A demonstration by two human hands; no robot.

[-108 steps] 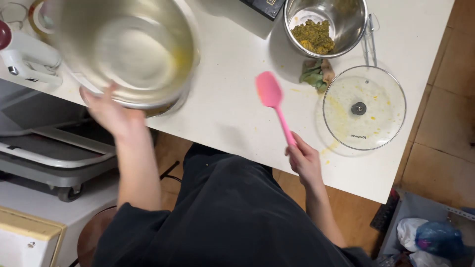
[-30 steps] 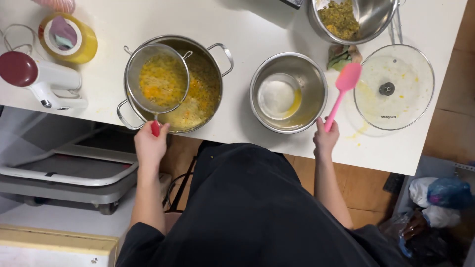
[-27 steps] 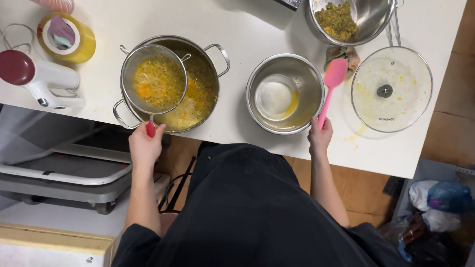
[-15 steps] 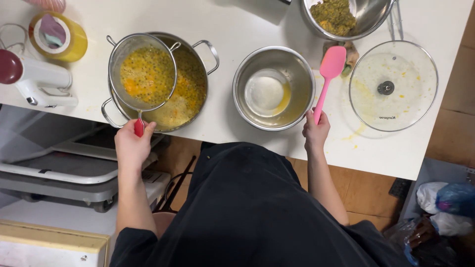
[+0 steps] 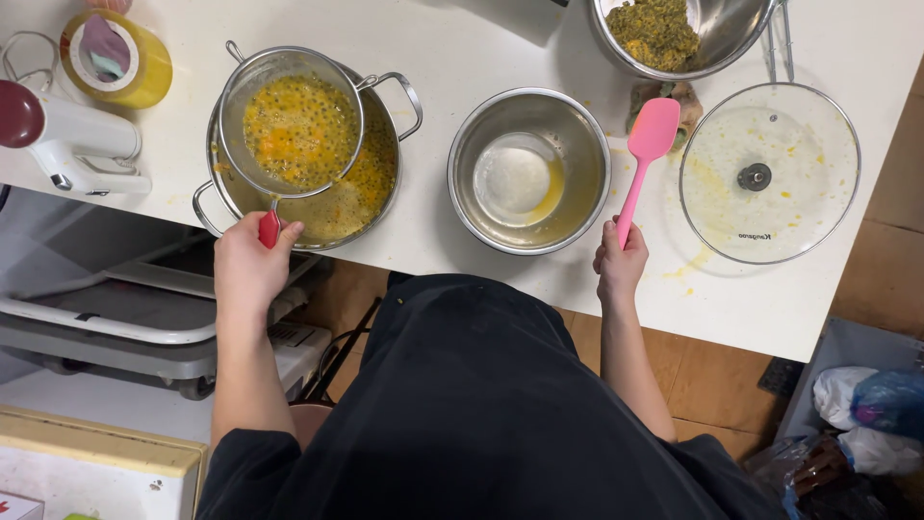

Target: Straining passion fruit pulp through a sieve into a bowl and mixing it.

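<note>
Nearest the body: 2 hands at the counter edge, well apart. Left hand clamped on the red handle of 1 sieve; right hand clamped on the handle end of 1 pink spatula.

Sieve sits over 1 steel pot, full of yellow pulp w/ dark seeds; yellow liquid in the pot under it. Pot has 2 loop handles, one near, one far.

Just right of the pot: 1 steel bowl, nearly empty, a little yellow liquid at the bottom. Spatula lies btw. that bowl & 1 glass lid, blade pointing away from the person; lid lies flat, smeared yellow, knob in the middle.

Far edge: a 2nd steel bowl w/ seedy pulp, partly cut off by the frame. Far left: 1 white appliance w/ dark red end, 1 yellow tub beside it.

So: 2 bowls, 1 pot, 1 sieve, 1 spatula, 1 lid.
</note>
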